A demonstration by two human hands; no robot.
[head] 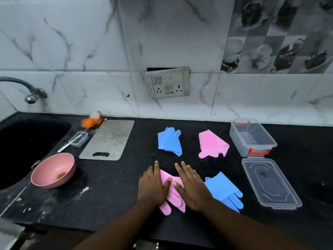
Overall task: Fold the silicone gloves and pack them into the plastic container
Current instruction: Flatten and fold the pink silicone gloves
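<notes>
My left hand (153, 186), right hand (192, 188): both flat, fingers straight, pressing near pink glove (175, 199) on counter (117, 186); container (234, 139) open.

Both hands lie flat on a pink glove (173, 197) at the near edge of the black table (117, 195), the left hand (153, 186) and right hand (192, 188) side by side with straight fingers (182, 169) pointing away and the thumbs nearly meeting over the silicone. Just right of the right hand lies an unfolded blue glove (223, 190), and farther back a folded blue glove (169, 141) and a folded pink glove (212, 144) lie apart from each other. At the right the open plastic container (241, 148) stands with its clear lid (270, 183) lying flat in front of it, while a pink bowl (54, 170), a grey cutting board (108, 139) and a dark sink (27, 141) sit to the left.
</notes>
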